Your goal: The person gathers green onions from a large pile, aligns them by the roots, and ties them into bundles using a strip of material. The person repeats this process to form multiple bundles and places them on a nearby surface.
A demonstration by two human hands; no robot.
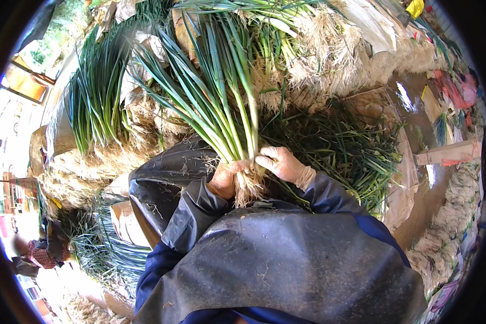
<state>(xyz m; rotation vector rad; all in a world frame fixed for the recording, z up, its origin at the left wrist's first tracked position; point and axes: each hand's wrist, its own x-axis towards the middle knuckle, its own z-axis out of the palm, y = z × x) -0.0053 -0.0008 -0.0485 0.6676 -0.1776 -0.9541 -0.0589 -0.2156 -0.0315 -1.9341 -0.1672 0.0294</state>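
Note:
My left hand [223,179], in a thin pale glove, is closed round the base of an upright bunch of green onions [218,113], with stringy roots [247,188] hanging below it. My right hand [281,164], also gloved, pinches the pale stem at the bunch's right side, just above the roots. The long green leaves fan upward and to the left. A dark apron [286,259] covers my lap, and dark plastic sleeves cover both forearms.
Piles of onions with roots [329,48] lie along the back, more bunches [94,102] at the left. A heap of loose leaves [351,156] lies right of my hands. A wooden plank [443,155] is at the far right, a person in checked clothing [43,254] at lower left.

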